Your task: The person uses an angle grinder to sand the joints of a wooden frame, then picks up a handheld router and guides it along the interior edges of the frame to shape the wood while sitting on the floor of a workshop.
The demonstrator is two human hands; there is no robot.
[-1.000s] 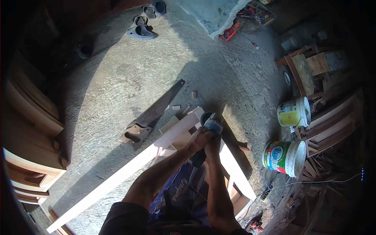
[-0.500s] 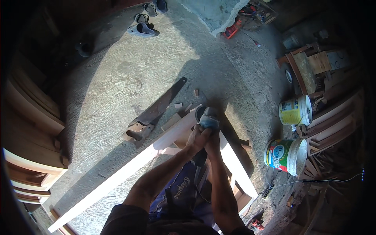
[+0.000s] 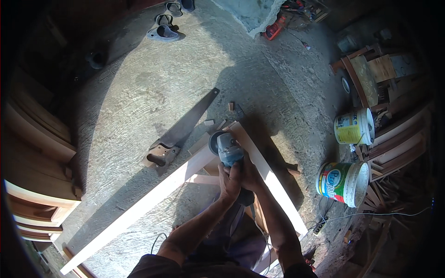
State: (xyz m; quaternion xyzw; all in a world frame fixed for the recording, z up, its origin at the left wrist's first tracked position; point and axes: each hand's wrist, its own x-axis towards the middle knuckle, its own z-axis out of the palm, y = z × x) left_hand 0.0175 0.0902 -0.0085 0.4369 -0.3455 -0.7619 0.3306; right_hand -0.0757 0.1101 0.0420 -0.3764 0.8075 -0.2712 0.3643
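I grip an angle grinder (image 3: pixel 228 147) with both hands. My left hand (image 3: pixel 229 183) is wrapped round its body, and my right hand (image 3: pixel 249 175) closes on it from the right. The grinder's round disc (image 3: pixel 216 142) lies at the upper end of the pale left beam of a wooden frame (image 3: pixel 153 206); whether it touches the wood I cannot tell. Another beam (image 3: pixel 273 185) of the frame slants down to the right, meeting the first near the disc. A short crosspiece (image 3: pixel 203 179) sits between them, partly behind my arms.
A handsaw (image 3: pixel 185 127) lies on the concrete floor beside small wood offcuts (image 3: pixel 231 106). Two paint buckets (image 3: pixel 342 184) stand at right, near a power strip (image 3: pixel 320 225) and cable. Curved wooden pieces (image 3: pixel 41 185) are stacked at left. Footwear (image 3: pixel 163 32) lies at the far side.
Both hands have moved the grinder left and slightly down, off the frame's corner tip onto the left beam. Its disc now shows on the left side of the tool.
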